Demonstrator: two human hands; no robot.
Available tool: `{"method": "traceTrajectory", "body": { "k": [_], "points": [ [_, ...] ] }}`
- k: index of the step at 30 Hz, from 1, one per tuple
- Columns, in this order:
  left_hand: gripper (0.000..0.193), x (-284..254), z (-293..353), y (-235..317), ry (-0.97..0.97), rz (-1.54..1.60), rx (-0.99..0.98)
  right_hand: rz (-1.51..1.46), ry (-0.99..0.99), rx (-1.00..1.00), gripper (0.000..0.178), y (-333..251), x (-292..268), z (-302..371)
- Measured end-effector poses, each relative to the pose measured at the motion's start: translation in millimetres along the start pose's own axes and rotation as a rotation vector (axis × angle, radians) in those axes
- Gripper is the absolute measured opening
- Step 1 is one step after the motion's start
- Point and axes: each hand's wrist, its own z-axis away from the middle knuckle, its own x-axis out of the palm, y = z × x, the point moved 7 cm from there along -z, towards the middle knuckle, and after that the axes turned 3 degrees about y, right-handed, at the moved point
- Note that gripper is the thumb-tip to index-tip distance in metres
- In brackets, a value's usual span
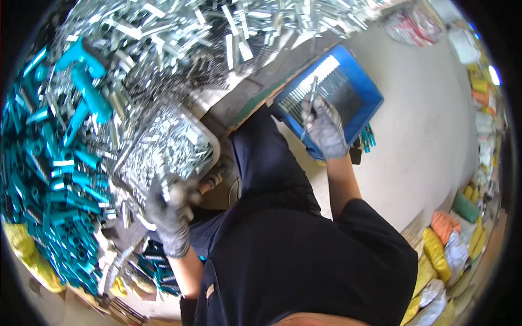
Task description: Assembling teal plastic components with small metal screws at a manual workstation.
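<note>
My right hand (pixel 326 130), in a grey glove, is over the near left part of a blue plastic crate (pixel 367 89). Its fingers are closed on a slim metal piece (pixel 314 87) that points away from me. Rows of shiny metal strips (pixel 321 76) lie along the crate's left side. My left hand (pixel 171 217), also gloved, is at the near edge of a pale tray (pixel 213 142) heaped with small metal parts (pixel 168 144). Motion blurs its fingers, and whether they grip anything does not show.
Loose metal strips (pixel 234 27) cover the bench beyond the tray. Teal tool-shaped plastic pieces (pixel 60 179) pile up at the left, with larger teal handles (pixel 89 92) above. Yellow sacks (pixel 435 252) stand at the right, and a pale floor (pixel 418 125) lies beside the crate.
</note>
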Motion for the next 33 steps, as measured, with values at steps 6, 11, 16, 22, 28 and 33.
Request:
{"method": "traceTrajectory", "body": {
  "k": [6,11,16,22,28,33],
  "points": [
    [0.021,31.7,4.1,13.6,-0.184,-0.252,0.158,0.19,-0.356,0.233,0.031,58.4,160.7,58.9],
    [0.019,-15.3,13.6,2.8,-0.1,0.013,-0.091,0.418,-0.5,0.281,0.035,90.0,210.6,69.7],
    [0.022,-42.0,17.8,-1.2,-0.073,0.066,-0.043,0.5,-0.576,0.307,0.043,105.3,237.4,82.0],
    [0.024,-62.0,18.2,3.4,-0.062,-0.086,0.077,0.627,-0.539,0.319,0.047,99.5,243.4,81.1],
    [0.023,-65.7,20.7,4.7,-0.073,-0.086,0.119,0.628,-0.53,0.183,0.04,88.6,249.5,82.1],
    [0.02,-94.0,26.7,-5.3,-0.098,-0.116,-0.019,0.453,-0.322,-0.281,0.029,24.2,221.4,38.8]
  ]
}}
